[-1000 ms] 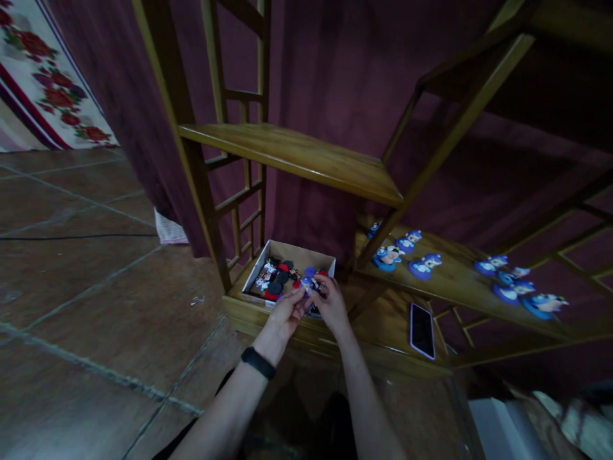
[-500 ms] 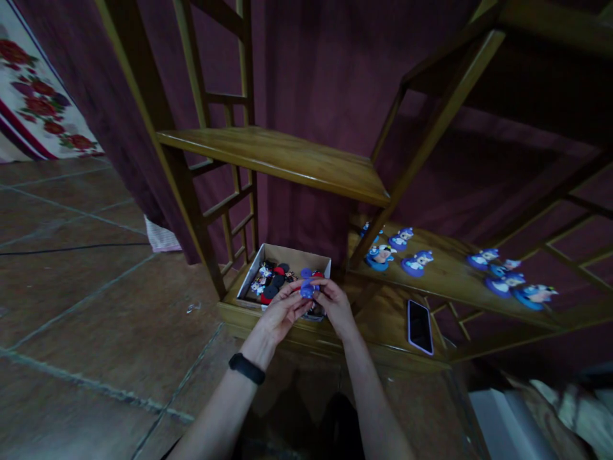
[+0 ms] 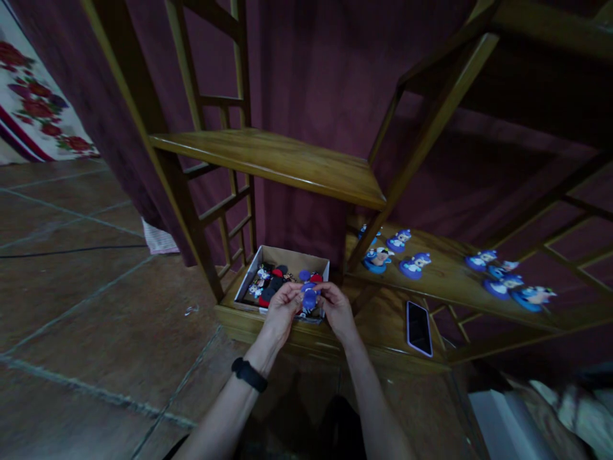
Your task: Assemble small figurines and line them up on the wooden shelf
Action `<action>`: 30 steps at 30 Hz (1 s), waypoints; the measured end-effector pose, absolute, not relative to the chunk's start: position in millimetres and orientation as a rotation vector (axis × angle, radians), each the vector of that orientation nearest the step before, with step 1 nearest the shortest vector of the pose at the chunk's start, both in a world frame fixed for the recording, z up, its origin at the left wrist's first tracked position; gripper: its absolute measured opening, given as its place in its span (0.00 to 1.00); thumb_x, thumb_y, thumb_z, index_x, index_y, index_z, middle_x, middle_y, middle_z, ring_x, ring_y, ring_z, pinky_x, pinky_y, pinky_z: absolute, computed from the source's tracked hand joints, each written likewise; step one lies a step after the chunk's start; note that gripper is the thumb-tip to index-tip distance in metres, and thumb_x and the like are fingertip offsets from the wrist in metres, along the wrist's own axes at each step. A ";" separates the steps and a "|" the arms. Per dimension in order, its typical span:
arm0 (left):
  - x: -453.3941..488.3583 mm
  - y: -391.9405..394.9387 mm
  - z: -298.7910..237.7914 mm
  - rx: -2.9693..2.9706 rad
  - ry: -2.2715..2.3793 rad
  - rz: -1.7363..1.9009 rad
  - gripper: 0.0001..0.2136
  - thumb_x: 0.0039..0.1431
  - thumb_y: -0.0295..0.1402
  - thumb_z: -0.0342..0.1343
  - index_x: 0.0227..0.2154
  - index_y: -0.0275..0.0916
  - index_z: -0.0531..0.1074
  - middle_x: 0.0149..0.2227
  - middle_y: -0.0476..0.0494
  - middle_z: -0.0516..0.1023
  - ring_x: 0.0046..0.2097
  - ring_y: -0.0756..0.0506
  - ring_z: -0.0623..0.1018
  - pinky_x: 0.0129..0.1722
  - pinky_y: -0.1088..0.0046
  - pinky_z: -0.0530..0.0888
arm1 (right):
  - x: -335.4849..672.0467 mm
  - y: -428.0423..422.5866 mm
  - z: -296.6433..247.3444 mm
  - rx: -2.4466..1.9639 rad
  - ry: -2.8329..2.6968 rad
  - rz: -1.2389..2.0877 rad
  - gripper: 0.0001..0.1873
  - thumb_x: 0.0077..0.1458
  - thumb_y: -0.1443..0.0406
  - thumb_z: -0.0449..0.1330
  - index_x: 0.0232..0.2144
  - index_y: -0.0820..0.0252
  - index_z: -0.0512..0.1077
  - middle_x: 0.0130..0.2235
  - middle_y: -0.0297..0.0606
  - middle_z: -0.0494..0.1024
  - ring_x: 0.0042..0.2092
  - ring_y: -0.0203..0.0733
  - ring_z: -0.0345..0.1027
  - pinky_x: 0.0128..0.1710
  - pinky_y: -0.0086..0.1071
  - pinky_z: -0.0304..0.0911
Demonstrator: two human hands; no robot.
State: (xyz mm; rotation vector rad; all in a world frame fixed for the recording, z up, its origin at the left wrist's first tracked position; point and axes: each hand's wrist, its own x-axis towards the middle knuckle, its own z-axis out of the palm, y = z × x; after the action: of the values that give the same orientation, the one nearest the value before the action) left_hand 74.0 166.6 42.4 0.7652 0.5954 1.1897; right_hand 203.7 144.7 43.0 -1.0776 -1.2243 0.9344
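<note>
Both hands pinch a small purple figurine [image 3: 309, 299] between them, just over the front edge of a cardboard box. My left hand [image 3: 282, 310] grips it from the left, with a black band on the wrist. From the other side my right hand [image 3: 336, 308] holds it with closed fingertips. Inside the open white-edged box [image 3: 249, 281] lie several figures and round bases in black, red, white and purple. Fingers hide part of the figurine and the box's front right.
Several blue and purple figurines [image 3: 414, 265] stand on the low wooden shelf [image 3: 445, 275] at right. A phone [image 3: 419, 328] lies on the lower board. A wooden shelf board [image 3: 268, 160] juts out above the box, and an upright post [image 3: 421, 153] stands right of it.
The purple figurine now sits a little lower and shows more of itself between my fingertips. My left fingers have drawn in closer around it.
</note>
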 end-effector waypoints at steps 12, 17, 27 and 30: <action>71.5 164.1 53.7 0.778 0.660 1.166 0.12 0.41 0.30 0.64 0.32 0.35 0.72 0.31 0.45 0.77 0.28 0.51 0.74 0.30 0.76 0.71 | 196.1 141.3 47.2 -1.055 -1.023 1.010 0.11 0.50 0.58 0.56 0.36 0.55 0.69 0.39 0.36 0.75 0.39 0.39 0.69 0.36 0.30 0.64; 68.7 164.5 51.4 0.743 0.658 1.075 0.16 0.43 0.32 0.63 0.39 0.36 0.72 0.34 0.42 0.77 0.32 0.48 0.76 0.34 0.71 0.74 | 197.0 146.8 39.7 -1.006 -0.892 1.104 0.10 0.46 0.60 0.60 0.32 0.57 0.71 0.35 0.34 0.75 0.35 0.37 0.68 0.34 0.30 0.64; 70.2 172.8 28.3 0.494 0.865 0.950 0.07 0.44 0.23 0.60 0.30 0.32 0.72 0.26 0.42 0.77 0.25 0.50 0.76 0.27 0.74 0.75 | 193.8 149.0 19.1 -1.005 -0.513 1.401 0.10 0.34 0.69 0.63 0.25 0.59 0.71 0.26 0.31 0.76 0.27 0.34 0.68 0.28 0.28 0.63; 71.8 173.1 26.0 0.467 0.915 0.963 0.05 0.45 0.20 0.58 0.28 0.31 0.72 0.24 0.43 0.76 0.22 0.51 0.75 0.24 0.76 0.75 | 187.6 148.6 14.9 -1.026 -0.477 1.376 0.09 0.33 0.70 0.63 0.24 0.60 0.71 0.26 0.32 0.76 0.26 0.34 0.67 0.27 0.28 0.63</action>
State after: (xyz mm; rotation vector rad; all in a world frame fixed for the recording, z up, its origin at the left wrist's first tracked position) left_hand 71.8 173.1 26.0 0.4675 0.9155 0.9632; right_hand 187.6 148.6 14.9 -1.0262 -0.4770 1.3759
